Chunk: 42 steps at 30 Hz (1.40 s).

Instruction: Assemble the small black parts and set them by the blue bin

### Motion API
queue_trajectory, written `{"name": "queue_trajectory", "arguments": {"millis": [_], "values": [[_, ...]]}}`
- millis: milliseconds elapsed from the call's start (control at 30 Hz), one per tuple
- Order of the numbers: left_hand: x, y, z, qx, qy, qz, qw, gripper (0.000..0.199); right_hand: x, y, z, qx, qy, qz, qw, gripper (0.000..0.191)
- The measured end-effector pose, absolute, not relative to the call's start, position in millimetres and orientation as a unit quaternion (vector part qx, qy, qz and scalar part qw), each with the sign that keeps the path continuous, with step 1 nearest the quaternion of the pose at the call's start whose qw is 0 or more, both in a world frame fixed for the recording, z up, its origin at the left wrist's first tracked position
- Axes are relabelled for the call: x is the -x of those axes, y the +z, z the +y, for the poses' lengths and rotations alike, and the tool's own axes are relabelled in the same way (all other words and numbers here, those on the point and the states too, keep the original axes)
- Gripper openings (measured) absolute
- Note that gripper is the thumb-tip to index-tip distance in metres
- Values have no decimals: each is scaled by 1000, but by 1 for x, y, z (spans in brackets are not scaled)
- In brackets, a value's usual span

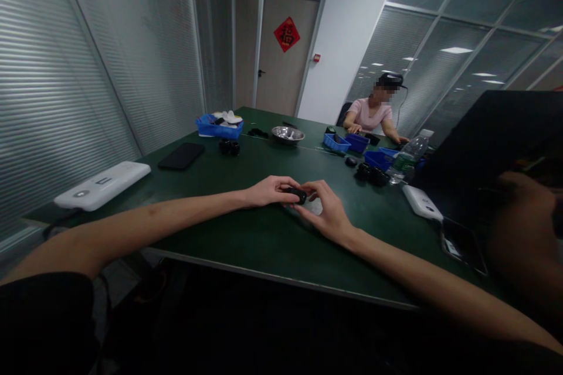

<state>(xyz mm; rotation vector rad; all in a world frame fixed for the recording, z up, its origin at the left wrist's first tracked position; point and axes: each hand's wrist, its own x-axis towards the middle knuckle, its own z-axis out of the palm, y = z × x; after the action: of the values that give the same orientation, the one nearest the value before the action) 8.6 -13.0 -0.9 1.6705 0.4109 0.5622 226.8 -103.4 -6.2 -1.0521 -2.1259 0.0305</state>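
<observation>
My left hand (pixel 273 190) is closed round a small black object (pixel 298 194), which sticks out past the fingers toward the right. Close by on its right, my right hand (pixel 324 208) has its thumb and fingers curved near the object's end, with a gap between them. Both hands are low over the green table (pixel 246 234). Whether the right fingertips touch the object is too small to tell.
Beyond the hands are a steel bowl (pixel 288 135), a blue tray (pixel 220 128) and black parts (pixel 229 147). A phone (pixel 182 156) and white device (pixel 103 186) lie left. A bottle (pixel 410 158) stands right. A person (pixel 372 114) sits across; another's arm shows far right.
</observation>
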Motion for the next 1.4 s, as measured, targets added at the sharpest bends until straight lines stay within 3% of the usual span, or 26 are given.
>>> {"name": "queue_trajectory", "arguments": {"millis": [333, 500, 933, 1100, 1233, 1400], "values": [[-11, -8, -9, -711, 233, 160, 644, 47, -227, -4, -104, 389, 3, -845, 367, 25], [-12, -3, -13, -705, 256, 171, 639, 47, -229, -5, -102, 419, 31, -825, 377, 41], [-14, -4, -13, -705, 237, 158, 649, 40, -229, -5, -102, 383, 2, -842, 381, 23], [-13, -4, -12, -707, 266, 163, 635, 42, -232, -3, -104, 418, 9, -827, 375, 40], [-12, -4, -11, -702, 253, 162, 646, 44, -233, -3, -102, 429, 4, -825, 368, 26], [-12, -7, -9, -697, 244, 164, 654, 44, -230, -5, -101, 394, 2, -835, 384, 23]]}}
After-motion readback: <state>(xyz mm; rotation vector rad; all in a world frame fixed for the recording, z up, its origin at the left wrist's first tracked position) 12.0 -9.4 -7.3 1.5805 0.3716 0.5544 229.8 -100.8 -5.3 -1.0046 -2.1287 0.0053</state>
